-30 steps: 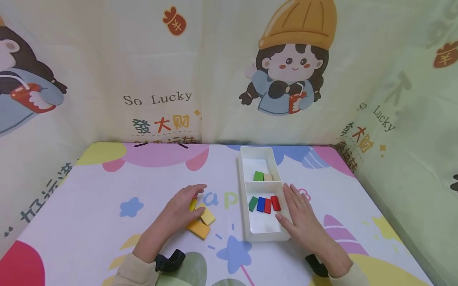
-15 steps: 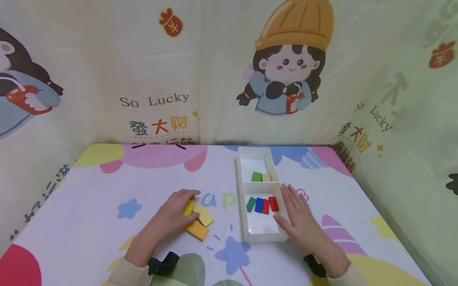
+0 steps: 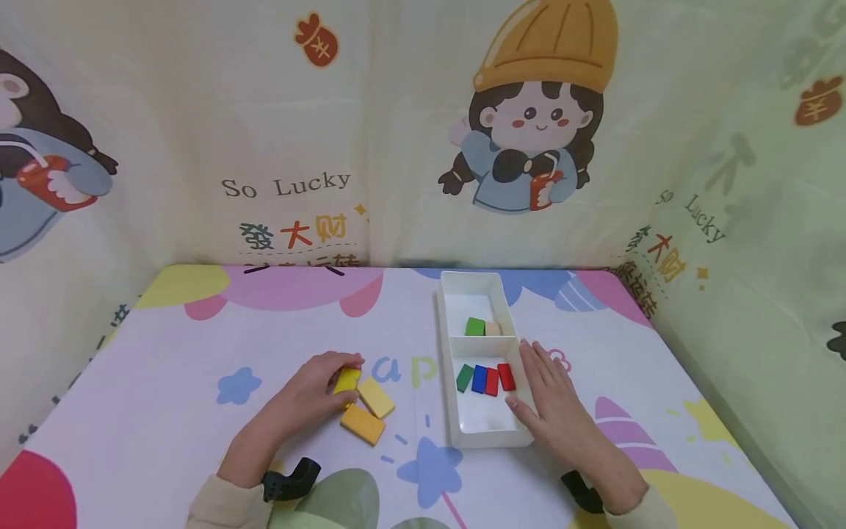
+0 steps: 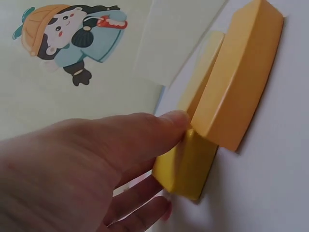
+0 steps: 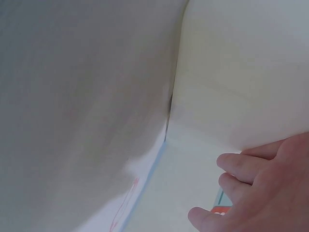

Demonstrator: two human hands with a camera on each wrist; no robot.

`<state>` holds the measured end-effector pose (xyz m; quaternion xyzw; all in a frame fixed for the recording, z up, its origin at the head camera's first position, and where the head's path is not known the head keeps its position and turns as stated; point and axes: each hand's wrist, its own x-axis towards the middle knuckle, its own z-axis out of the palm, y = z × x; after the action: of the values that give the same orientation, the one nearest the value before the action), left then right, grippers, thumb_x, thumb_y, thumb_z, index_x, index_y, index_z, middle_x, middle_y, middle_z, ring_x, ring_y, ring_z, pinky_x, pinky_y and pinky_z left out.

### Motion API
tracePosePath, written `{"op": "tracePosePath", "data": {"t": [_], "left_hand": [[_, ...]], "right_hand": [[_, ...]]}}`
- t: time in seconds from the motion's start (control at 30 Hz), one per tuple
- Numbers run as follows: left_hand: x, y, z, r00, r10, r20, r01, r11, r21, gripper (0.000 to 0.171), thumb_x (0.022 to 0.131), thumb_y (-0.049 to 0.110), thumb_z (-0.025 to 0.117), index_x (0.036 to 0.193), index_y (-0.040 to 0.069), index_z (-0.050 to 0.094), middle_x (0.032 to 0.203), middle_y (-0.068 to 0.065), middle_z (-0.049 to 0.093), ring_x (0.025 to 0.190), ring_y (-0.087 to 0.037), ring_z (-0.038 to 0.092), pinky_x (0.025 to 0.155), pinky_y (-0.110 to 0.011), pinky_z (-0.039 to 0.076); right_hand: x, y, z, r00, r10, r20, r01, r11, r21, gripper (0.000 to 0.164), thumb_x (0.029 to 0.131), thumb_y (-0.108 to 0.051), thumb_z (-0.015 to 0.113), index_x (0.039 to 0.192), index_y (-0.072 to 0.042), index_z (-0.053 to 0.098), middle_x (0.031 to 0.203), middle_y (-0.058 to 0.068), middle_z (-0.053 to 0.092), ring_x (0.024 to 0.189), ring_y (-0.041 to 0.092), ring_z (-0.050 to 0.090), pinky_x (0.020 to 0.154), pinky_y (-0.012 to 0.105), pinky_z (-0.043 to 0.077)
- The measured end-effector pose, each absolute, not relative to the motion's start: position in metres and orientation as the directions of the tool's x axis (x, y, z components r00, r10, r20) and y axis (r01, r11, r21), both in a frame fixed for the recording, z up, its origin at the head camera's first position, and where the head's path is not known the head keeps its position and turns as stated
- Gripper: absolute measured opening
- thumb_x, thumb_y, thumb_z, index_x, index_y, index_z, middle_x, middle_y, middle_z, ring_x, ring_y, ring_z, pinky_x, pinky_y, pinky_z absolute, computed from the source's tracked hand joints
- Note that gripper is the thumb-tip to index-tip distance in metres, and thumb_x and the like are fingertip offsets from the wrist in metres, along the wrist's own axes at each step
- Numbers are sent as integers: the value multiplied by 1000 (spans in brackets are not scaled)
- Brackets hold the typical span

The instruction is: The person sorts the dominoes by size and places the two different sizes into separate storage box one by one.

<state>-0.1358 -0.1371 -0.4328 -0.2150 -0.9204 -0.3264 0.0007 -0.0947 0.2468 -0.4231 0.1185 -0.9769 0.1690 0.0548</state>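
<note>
My left hand (image 3: pixel 302 397) pinches a bright yellow block (image 3: pixel 347 380) on the table, the thumb at its near side and the fingers curled round the far side. In the left wrist view the thumb lies along the top of this yellow block (image 4: pixel 188 166). Right beside it are a pale yellow block (image 3: pixel 377 399) and an orange block (image 3: pixel 363 425), both lying flat. My right hand (image 3: pixel 558 408) rests with straight fingers along the right wall of a white two-part box (image 3: pixel 456 422), its thumb over the near part's rim.
Inside the box's near part lie a dark green block (image 3: pixel 465 378), a blue block (image 3: pixel 479 379) and two red ones. The far part holds a light green block (image 3: pixel 474 327) and a beige block (image 3: pixel 492 328). A printed curtain (image 3: pixel 410 147) hangs behind the patterned table (image 3: pixel 165 397).
My left hand has drawn a little to the left and nearer, and more of the yellow block shows. The right hand stays at the box.
</note>
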Motion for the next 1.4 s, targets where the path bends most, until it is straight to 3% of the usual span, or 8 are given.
{"op": "tracePosePath", "data": {"t": [0.13, 0.4, 0.63, 0.73, 0.83, 0.97, 1.13, 1.4], "left_hand": [[-135, -128, -435, -929, 342, 143, 358, 730, 582, 42, 86, 11, 74, 126, 8, 64, 128, -9, 63, 116, -28, 57, 100, -45, 52], [-135, -118, -440, -951, 246, 186, 308, 754, 580, 35, 83, 4, 71, 117, 11, 67, 121, -7, 61, 108, -25, 54, 94, -42, 54], [-135, -112, -439, -972, 161, 172, 234, 753, 615, 35, 88, 11, 73, 122, 10, 65, 128, -10, 58, 111, -28, 52, 92, -41, 54], [-138, -116, -438, -973, 189, 133, 230, 726, 648, 41, 87, 14, 75, 126, 10, 63, 125, -9, 59, 96, -21, 53, 80, -30, 53], [-141, -124, -438, -970, 237, 57, 209, 691, 692, 51, 85, 15, 78, 132, 13, 59, 118, -5, 58, 83, -15, 47, 67, -23, 44], [-141, -132, -436, -959, 281, -26, 176, 670, 721, 63, 82, 15, 81, 138, 18, 54, 119, -2, 55, 89, -16, 47, 68, -23, 44], [-141, -131, -436, -956, 292, -7, 198, 666, 719, 64, 81, 12, 81, 139, 15, 54, 126, -5, 57, 92, -17, 49, 73, -23, 47], [-140, -123, -440, -965, 260, 37, 216, 708, 673, 63, 80, 16, 82, 138, 12, 55, 109, -2, 56, 87, -15, 47, 70, -24, 43]], "right_hand": [[-94, 247, -423, -966, -212, 145, -248, 917, -312, 88, 92, -53, 55, 160, -15, 13, 167, 11, 14, 152, 38, 12, 118, 68, 14], [-95, 248, -423, -967, -211, 143, -246, 919, -308, 88, 92, -54, 54, 160, -16, 12, 167, 11, 14, 152, 38, 12, 118, 69, 15], [-96, 249, -425, -965, -216, 149, -252, 919, -304, 89, 92, -53, 55, 160, -15, 12, 166, 12, 15, 152, 39, 13, 117, 69, 16], [-96, 249, -425, -965, -216, 147, -252, 918, -307, 89, 92, -52, 55, 160, -15, 12, 167, 12, 15, 152, 39, 13, 117, 69, 16], [-96, 249, -425, -963, -220, 154, -258, 915, -310, 88, 92, -52, 55, 160, -15, 12, 166, 13, 16, 152, 39, 13, 117, 69, 16], [-95, 249, -425, -963, -219, 157, -259, 916, -307, 88, 92, -52, 55, 160, -15, 12, 166, 13, 16, 152, 39, 13, 117, 69, 16], [-95, 248, -424, -964, -216, 155, -255, 917, -307, 88, 92, -52, 55, 160, -15, 13, 166, 12, 15, 152, 39, 13, 118, 69, 15], [-96, 248, -424, -961, -227, 156, -267, 907, -327, 87, 93, -49, 56, 160, -14, 12, 166, 13, 16, 152, 39, 12, 118, 68, 14]]}}
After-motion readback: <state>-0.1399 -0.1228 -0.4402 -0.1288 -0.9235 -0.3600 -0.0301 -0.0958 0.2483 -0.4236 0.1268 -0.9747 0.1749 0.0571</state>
